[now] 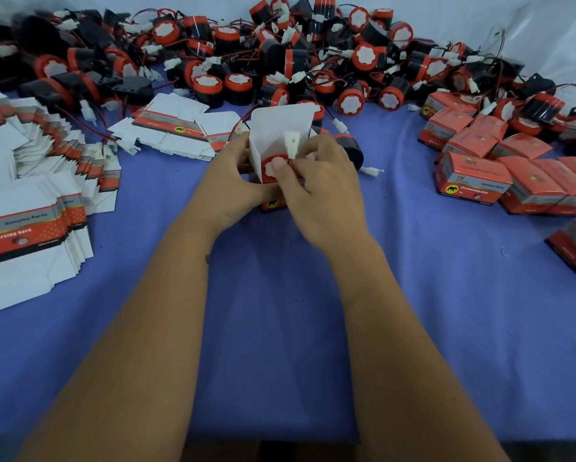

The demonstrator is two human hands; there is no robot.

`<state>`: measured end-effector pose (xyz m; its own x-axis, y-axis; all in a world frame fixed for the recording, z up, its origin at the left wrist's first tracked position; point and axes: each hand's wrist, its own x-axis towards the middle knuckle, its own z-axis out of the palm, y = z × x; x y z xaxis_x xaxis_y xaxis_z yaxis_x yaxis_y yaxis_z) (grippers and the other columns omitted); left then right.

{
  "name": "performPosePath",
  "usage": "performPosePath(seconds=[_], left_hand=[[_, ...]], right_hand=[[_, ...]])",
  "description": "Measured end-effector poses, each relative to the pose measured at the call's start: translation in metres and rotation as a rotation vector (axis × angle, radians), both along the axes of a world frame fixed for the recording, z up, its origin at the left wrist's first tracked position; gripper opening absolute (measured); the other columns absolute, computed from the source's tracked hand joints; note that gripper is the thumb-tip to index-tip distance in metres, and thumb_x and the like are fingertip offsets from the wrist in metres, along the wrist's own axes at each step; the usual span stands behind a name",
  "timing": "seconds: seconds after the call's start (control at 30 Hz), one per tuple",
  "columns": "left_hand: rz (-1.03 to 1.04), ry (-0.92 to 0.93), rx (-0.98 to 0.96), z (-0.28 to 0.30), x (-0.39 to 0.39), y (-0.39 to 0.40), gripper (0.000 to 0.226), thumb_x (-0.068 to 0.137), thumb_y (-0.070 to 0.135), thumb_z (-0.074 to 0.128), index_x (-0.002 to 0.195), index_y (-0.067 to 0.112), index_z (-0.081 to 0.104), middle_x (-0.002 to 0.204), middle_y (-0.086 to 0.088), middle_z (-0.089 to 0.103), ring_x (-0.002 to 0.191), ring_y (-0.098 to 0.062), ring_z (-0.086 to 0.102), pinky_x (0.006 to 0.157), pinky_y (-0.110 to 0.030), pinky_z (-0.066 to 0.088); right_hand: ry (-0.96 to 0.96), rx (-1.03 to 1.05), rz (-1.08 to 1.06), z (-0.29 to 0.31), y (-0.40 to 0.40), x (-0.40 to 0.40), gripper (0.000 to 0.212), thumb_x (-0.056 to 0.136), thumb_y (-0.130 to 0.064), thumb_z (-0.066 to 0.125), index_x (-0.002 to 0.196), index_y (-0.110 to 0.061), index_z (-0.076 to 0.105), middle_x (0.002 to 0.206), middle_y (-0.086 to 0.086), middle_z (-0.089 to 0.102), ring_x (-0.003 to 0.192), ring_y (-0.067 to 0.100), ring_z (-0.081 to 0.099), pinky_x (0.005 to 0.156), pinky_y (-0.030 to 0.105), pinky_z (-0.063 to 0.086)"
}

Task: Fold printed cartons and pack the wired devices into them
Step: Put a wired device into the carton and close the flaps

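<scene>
An open printed carton (pixel 273 131) stands at the table's middle, its white lid flap raised. Inside it sits a red-and-black wired device (pixel 269 168), red face toward me. My left hand (pixel 233 188) grips the carton's left side. My right hand (pixel 320 191) pinches the device's red wire, with the white plug (pixel 291 145) sticking up above the fingers. A second black device (pixel 351 151) lies just behind my right hand.
Flat printed cartons lie fanned at the left (pixel 36 181) and in a small stack (pixel 176 128) behind my left hand. A big heap of wired devices (pixel 280 58) fills the back. Closed red cartons (pixel 500 161) pile at the right. Blue cloth (pixel 280 311) covers the table.
</scene>
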<state>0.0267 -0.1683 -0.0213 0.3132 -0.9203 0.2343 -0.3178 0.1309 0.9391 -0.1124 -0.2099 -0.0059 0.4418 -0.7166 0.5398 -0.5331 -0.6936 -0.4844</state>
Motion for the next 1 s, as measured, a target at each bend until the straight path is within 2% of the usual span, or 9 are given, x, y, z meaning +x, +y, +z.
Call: performPosePath(seconds=[0.1,0.2,0.3,0.4,0.53,0.6,0.73,0.87,1.0], left_hand=[[0.019,0.07,0.017,0.001,0.002,0.001,0.054,0.082,0.009,0.069,0.129,0.029,0.053,0.115,0.012,0.067,0.106,-0.002,0.063,0.085,-0.021,0.054],[0.027,0.187,0.036,0.003,0.002,0.002,0.053,0.077,0.021,0.062,0.129,0.03,0.053,0.124,0.002,0.064,0.115,-0.017,0.061,0.096,-0.037,0.052],[0.062,0.187,0.043,0.002,-0.003,0.001,0.046,0.084,0.033,0.063,0.129,0.033,0.052,0.123,0.008,0.065,0.112,-0.008,0.062,0.09,-0.026,0.051],[0.142,0.118,0.049,-0.001,-0.005,-0.005,0.045,0.09,0.028,0.067,0.13,0.034,0.047,0.112,0.02,0.063,0.094,0.011,0.061,0.068,-0.006,0.047],[0.203,0.077,0.05,-0.003,-0.004,-0.01,0.043,0.091,0.016,0.063,0.127,0.033,0.047,0.102,0.023,0.06,0.079,0.023,0.057,0.058,-0.001,0.042],[0.208,0.044,0.054,-0.003,-0.004,-0.01,0.044,0.091,0.014,0.058,0.131,0.029,0.047,0.102,0.023,0.059,0.083,0.02,0.057,0.058,-0.001,0.042],[0.17,0.01,0.065,-0.004,-0.005,-0.007,0.042,0.093,0.014,0.053,0.13,0.033,0.048,0.104,0.027,0.062,0.092,0.012,0.06,0.063,-0.002,0.045],[0.138,-0.013,0.076,-0.005,-0.004,-0.008,0.038,0.093,0.01,0.052,0.123,0.035,0.049,0.098,0.03,0.063,0.094,0.008,0.062,0.068,-0.007,0.047],[0.109,-0.021,0.068,-0.006,-0.005,-0.009,0.039,0.093,0.01,0.051,0.128,0.029,0.049,0.11,0.019,0.064,0.1,0.002,0.062,0.072,-0.009,0.049]], right_hand=[[-0.252,0.072,-0.028,0.006,0.001,-0.001,0.028,0.097,-0.019,0.057,0.079,0.0,0.067,0.09,0.004,0.056,0.086,0.018,0.053,0.075,0.032,0.045],[-0.582,0.31,-0.004,0.015,0.0,-0.005,0.009,0.092,-0.009,0.061,0.096,-0.012,0.068,0.062,-0.009,0.05,0.059,0.002,0.048,0.059,0.012,0.04],[-0.645,0.447,0.066,0.021,0.004,-0.009,0.008,0.09,-0.002,0.061,0.093,-0.009,0.065,0.058,-0.001,0.049,0.052,0.004,0.044,0.056,0.016,0.041],[-0.652,0.56,0.173,0.027,0.009,-0.009,0.012,0.092,0.002,0.054,0.09,-0.004,0.065,0.068,0.014,0.055,0.061,0.016,0.05,0.06,0.025,0.044],[-0.726,0.805,0.273,0.037,0.006,-0.01,0.037,0.092,-0.032,0.042,0.084,-0.006,0.067,0.076,0.019,0.063,0.06,0.017,0.043,0.058,0.024,0.034],[-0.71,0.763,0.228,0.032,0.004,-0.01,0.051,0.103,-0.038,0.035,0.084,-0.007,0.07,0.081,0.018,0.069,0.062,0.015,0.045,0.063,0.021,0.042],[-0.638,0.517,0.111,0.017,0.004,-0.003,0.012,0.091,-0.021,0.067,0.083,-0.015,0.073,0.076,-0.005,0.071,0.08,0.013,0.065,0.078,0.03,0.056],[-0.519,0.353,-0.007,0.006,-0.006,0.004,0.011,0.085,-0.009,0.07,0.089,-0.018,0.073,0.081,-0.014,0.068,0.089,0.002,0.059,0.077,0.014,0.048],[-0.548,0.227,-0.057,-0.001,-0.008,0.008,0.019,0.086,-0.006,0.069,0.101,-0.017,0.073,0.089,-0.001,0.072,0.095,0.002,0.054,0.082,0.006,0.039]])
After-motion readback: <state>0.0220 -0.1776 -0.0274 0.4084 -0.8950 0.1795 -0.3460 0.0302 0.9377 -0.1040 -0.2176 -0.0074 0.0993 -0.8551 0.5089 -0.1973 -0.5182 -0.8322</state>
